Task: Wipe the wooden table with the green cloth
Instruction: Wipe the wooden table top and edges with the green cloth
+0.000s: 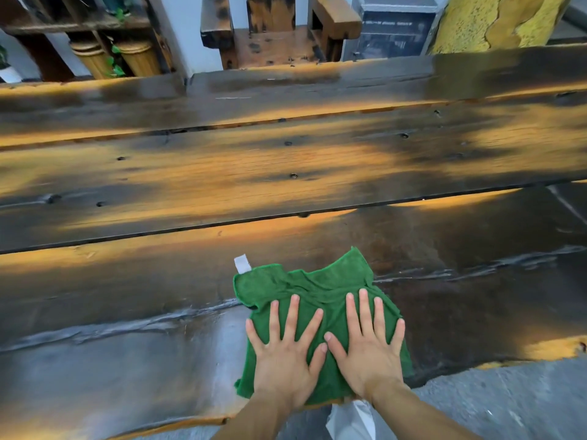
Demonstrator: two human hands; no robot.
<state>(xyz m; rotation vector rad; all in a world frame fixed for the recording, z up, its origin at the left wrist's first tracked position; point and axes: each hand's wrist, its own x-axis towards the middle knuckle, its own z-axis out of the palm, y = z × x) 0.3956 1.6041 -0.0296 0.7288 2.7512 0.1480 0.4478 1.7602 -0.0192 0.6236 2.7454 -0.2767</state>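
A rumpled green microfibre cloth point(317, 300) with a small white tag point(242, 263) at its far left corner lies on the near edge of a long, dark-stained plank table point(286, 166), slightly right of centre. Both hands lie flat upon the cloth, side by side. The left hand point(282, 350) covers the cloth's near left part, fingers straight and spread; the right hand point(370, 344) covers the near right part in the same manner. Neither hand curls round the fabric: each presses it down with an open palm. The thumbs nearly meet at the middle of the cloth.

The step in hand appears to be the wiping stroke itself, begun at the near plank. The near left surface carries a dull sheen that may be moisture, though this cannot be settled. The middle and far planks stretch well beyond the cloth, so most of the table seems yet to be covered.

The next move probably calls for a push away toward the far planks, with even downward pressure so the loose far edge does not bunch. A wooden chair point(279, 30) stands beyond the far edge.
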